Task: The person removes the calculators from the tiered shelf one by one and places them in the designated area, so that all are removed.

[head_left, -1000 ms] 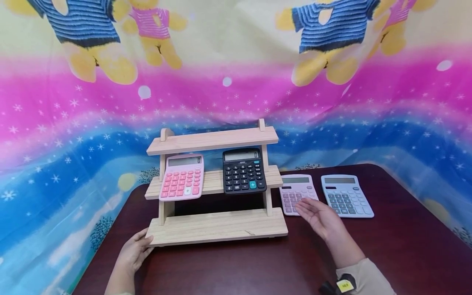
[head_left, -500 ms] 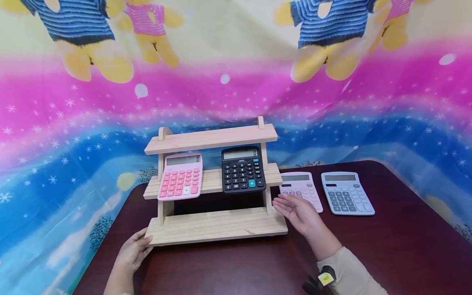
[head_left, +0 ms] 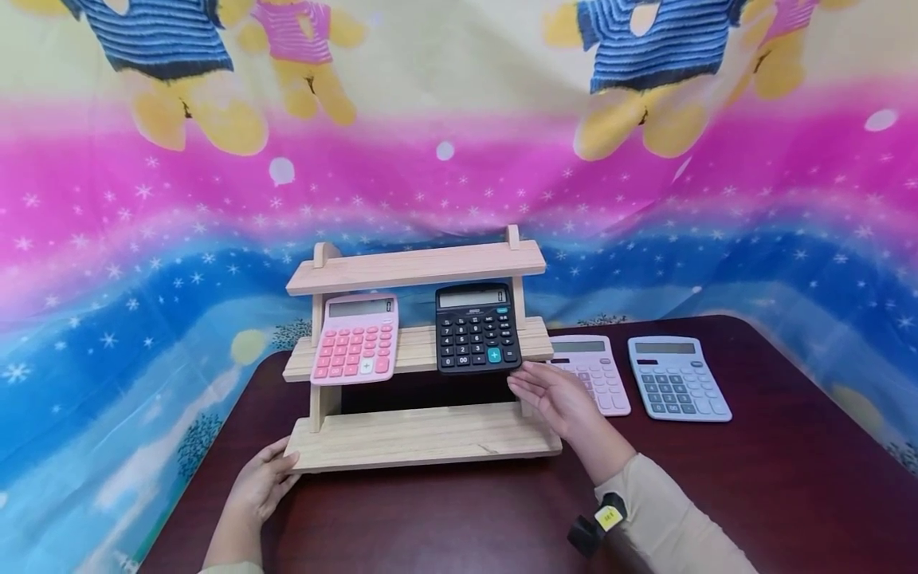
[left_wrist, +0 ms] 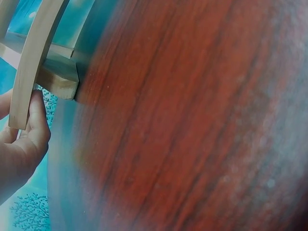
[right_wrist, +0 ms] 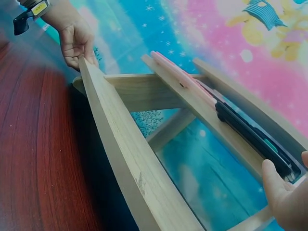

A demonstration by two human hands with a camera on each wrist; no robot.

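A three-tier wooden shelf (head_left: 423, 442) stands on the table. My left hand (head_left: 260, 482) pinches the left end of its lowest board, thumb on one face and fingers on the other in the left wrist view. On the middle board lean a pink calculator (head_left: 356, 339) and, to its right, a black calculator (head_left: 476, 331), both displays reading 0. My right hand (head_left: 562, 399) is at the shelf's right side, fingers extended beside the black calculator's lower right corner. In the right wrist view its thumb (right_wrist: 274, 180) lies close to that calculator's end; whether they touch, I cannot tell.
Right of the shelf, a pale pink calculator (head_left: 606, 379), partly hidden by my right hand, and a pale blue calculator (head_left: 677, 379) lie on the dark red-brown table (head_left: 445, 518). A printed cloth (head_left: 445, 191) hangs behind and around the table.
My right hand has moved left from over the pale pink calculator to the shelf's right side, near the black calculator. My left hand keeps its place on the lowest board.
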